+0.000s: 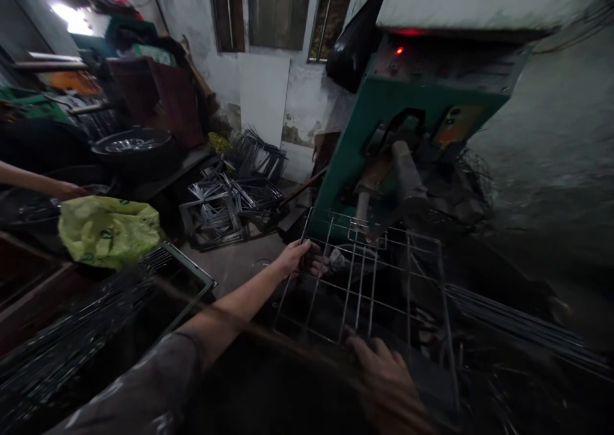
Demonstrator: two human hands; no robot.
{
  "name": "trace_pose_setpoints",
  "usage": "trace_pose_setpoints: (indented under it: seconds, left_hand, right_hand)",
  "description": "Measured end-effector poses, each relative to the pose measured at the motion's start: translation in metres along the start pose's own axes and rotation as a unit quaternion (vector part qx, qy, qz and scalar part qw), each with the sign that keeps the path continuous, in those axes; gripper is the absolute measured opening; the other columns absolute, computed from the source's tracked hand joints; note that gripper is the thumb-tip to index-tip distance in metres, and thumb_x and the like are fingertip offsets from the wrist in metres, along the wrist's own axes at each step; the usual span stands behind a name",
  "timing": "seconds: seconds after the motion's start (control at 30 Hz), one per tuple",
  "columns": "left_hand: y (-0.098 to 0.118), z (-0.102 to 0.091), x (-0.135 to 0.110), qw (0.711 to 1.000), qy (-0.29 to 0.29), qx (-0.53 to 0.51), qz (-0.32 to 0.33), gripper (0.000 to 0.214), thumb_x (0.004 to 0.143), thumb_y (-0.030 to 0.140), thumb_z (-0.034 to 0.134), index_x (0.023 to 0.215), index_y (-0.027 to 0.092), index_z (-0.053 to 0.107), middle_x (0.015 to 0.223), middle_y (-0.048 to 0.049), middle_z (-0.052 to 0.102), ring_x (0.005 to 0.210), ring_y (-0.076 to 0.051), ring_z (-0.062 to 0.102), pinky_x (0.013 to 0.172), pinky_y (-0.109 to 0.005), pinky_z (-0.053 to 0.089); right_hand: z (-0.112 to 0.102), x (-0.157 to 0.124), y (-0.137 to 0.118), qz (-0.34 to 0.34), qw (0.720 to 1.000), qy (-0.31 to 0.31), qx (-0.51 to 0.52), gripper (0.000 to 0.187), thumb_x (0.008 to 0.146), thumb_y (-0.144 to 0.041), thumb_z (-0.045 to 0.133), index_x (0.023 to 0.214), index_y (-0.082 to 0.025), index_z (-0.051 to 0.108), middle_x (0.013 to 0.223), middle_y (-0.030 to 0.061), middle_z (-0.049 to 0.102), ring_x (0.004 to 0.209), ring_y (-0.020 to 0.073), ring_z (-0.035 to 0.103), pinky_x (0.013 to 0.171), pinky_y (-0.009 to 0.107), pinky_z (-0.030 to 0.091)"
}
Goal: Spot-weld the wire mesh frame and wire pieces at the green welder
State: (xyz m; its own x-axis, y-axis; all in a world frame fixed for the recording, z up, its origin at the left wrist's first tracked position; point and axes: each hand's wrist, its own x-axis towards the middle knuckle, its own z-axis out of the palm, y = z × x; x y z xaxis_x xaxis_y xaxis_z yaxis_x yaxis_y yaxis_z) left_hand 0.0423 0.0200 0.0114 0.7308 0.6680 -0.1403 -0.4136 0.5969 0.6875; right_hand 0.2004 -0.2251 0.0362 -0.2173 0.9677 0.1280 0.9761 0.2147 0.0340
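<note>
dim, cluttered workshop floor runs to stained far walls. wire grid frame (364, 281) lies in front of the green machine (384, 141), between the hands: left hand (300, 259) closed on its far-left edge, right hand (384, 374) gripping its near edge. right hand is blurred; near-right rods (518, 323) are hard to make out.

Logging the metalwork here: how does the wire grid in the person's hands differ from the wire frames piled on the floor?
The wire grid is a single piece, held by the left hand and right hand at the green machine; the wire frames lie untouched in a jumbled heap. The grid sits nearly flat; the frames tilt at many angles. Both are bare grey metal wire.
</note>
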Motion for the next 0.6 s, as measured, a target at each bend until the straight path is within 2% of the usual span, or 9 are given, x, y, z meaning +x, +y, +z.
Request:
trace_pose_setpoints:
  seconds: [0.17,0.4,0.6]
  left_hand:
    - [0.002,0.002,0.009,1.0,0.006,-0.01,-0.003,0.035,0.082,0.043,0.06,0.091,0.012,0.048,0.079,-0.0173,0.07,0.065,-0.026,0.069,0.051,-0.031,0.053]
    - [0.001,0.006,0.016,1.0,-0.012,-0.008,0.005,0.032,0.084,0.042,0.057,0.089,0.011,0.051,0.078,-0.017,0.07,0.064,-0.026,0.069,0.051,-0.03,0.053]
    - [0.003,0.009,0.015,1.0,-0.013,-0.005,0.008,0.032,0.083,0.042,0.058,0.089,0.011,0.052,0.076,-0.0164,0.07,0.064,-0.026,0.069,0.051,-0.031,0.053]
  right_hand:
    - [0.005,0.003,0.011,0.026,1.0,-0.011,0.001,0.051,0.072,-0.015,0.05,0.123,-0.021,0.052,0.107,0.0086,0.066,0.096,0.0289,0.06,0.077,0.04,0.047]
    - [0.01,0.0,0.022,0.012,1.0,-0.009,0.007,0.05,0.072,-0.016,0.047,0.122,-0.02,0.053,0.107,0.0086,0.066,0.095,0.029,0.061,0.074,0.04,0.049]
    - [0.021,-0.006,0.027,0.035,0.999,-0.018,0.032,0.053,0.072,-0.018,0.049,0.125,-0.021,0.052,0.114,0.0081,0.064,0.101,0.0301,0.06,0.08,0.044,0.049]
